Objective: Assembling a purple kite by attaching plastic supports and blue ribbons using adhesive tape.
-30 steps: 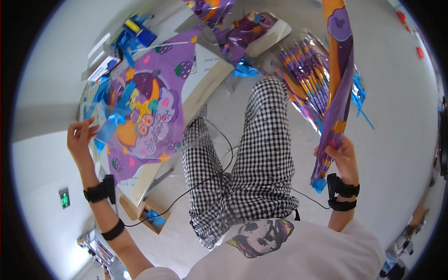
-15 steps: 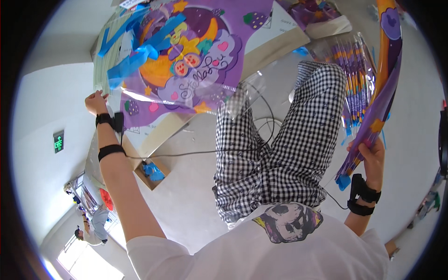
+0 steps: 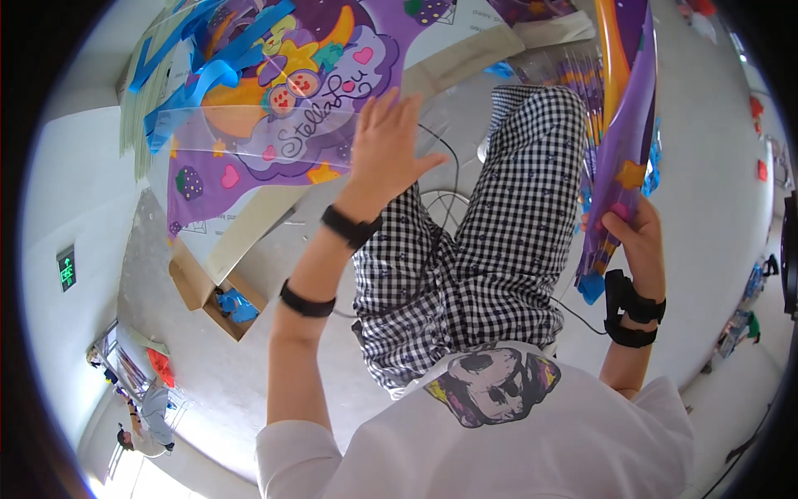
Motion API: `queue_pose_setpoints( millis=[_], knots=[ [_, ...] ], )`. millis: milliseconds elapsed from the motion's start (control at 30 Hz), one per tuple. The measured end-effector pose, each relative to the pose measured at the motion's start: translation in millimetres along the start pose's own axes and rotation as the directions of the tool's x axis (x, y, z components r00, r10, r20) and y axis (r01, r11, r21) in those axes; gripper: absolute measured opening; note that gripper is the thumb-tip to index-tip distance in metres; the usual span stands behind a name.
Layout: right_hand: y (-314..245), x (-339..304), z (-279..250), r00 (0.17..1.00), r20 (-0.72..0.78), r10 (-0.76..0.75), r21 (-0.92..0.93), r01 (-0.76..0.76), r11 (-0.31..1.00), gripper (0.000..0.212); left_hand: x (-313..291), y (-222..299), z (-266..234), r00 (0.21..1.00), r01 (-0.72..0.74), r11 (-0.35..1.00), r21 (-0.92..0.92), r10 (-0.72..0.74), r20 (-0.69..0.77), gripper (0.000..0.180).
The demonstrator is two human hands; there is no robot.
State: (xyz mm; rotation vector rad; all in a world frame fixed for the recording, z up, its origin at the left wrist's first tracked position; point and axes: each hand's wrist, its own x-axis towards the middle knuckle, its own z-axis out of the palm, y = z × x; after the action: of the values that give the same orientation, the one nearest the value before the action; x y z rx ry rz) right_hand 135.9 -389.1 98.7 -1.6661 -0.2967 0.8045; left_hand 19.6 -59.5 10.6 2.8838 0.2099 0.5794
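Observation:
My left hand [image 3: 386,150] is spread open at the near right edge of a clear plastic bag [image 3: 191,125], fingers apart. Beneath the bag lies a purple sheet printed with cartoon stars, hearts and a moon [image 3: 378,62], which rests on a cardboard-edged stack. On the right, my right hand [image 3: 638,233] grips the lower end of a long folded purple printed item [image 3: 611,166], thumb across it. A blue tip [image 3: 591,289] sticks out below that hand. Whether my left fingers touch the bag cannot be made out.
Blue strips [image 3: 220,75] lie across the sheet's left side. An open cardboard box [image 3: 198,283] with blue pieces stands on the floor. Similar packed purple items [image 3: 586,83] lie behind the folded one. A black cable [image 3: 582,319] runs by my legs. Another person [image 3: 154,424] is far left.
My left hand has moved right from the bag's left side to its right end, fingers now spread. My right hand keeps its hold on the folded purple item. The whole view has shifted.

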Motion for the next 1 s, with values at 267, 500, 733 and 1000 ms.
queue_pose_setpoints(
  millis=[267,500,733,1000],
  knots=[
    [-10,8,-13,0.998,0.05,-0.03,0.007,0.03,1.0,0.031,15,-10,-8,0.907,0.13,0.967,-0.218,-0.027,0.421,0.033],
    [-49,67,27,0.857,0.489,-0.166,0.085,0.142,0.986,0.041,24,-4,-106,0.918,0.379,0.411,-0.829,-0.057,0.392,0.01],
    [-62,104,84,0.734,0.649,-0.201,0.258,0.037,0.966,0.047,24,-4,-135,0.924,0.363,0.44,-0.822,-0.058,0.377,0.011],
    [-71,97,84,0.769,0.634,-0.081,0.187,-0.051,0.981,0.043,-6,59,-115,0.891,0.123,0.774,-0.621,-0.362,-0.275,0.019]
  ],
)
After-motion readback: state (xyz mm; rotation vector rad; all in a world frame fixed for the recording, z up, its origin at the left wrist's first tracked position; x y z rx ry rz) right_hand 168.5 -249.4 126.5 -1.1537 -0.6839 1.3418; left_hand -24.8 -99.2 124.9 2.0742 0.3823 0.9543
